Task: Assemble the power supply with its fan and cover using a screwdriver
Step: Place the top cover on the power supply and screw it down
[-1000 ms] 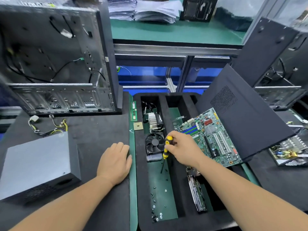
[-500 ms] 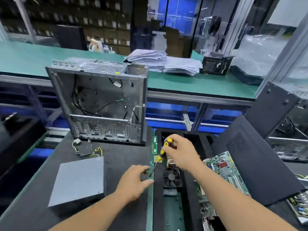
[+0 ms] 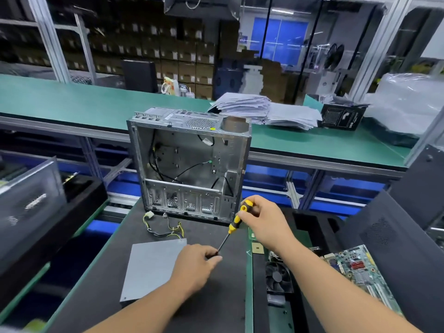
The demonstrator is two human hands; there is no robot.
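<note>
So right now I've got the screwdriver point(image 3: 236, 221) in the right hand point(image 3: 265, 225) — fingers wrapped round the yellow-and-black handle, shaft angled down and to the left. The left hand point(image 3: 197, 266) is pinching the tip end of the shaft between fingers and thumb; I'd guess there's a screw going on the bit, but it's too small to tell.

The power supply point(image 3: 153, 267) is the grey metal box lying flat on the dark mat point(image 3: 216, 308), near and left of centre, just beside the left hand. Its yellow-and-black cable bundle point(image 3: 165, 227) trails off the far side toward the open computer case point(image 3: 189, 164), which stands upright at the far end of the mat.

Handling-wise: that box looks like stiff sheet metal, probably a fair bit of weight for its size, with smooth faces that could slide on the mat. I'd take it by the side walls with one hand rather than by the cables — those are floppy and the connectors won't like being yanked.

A fan point(image 3: 278, 277) sits in the black foam tray point(image 3: 302, 222) to the right, near the motherboard point(image 3: 362, 267). It's light plastic, so I'd hold it by the frame, not the blades.
</note>
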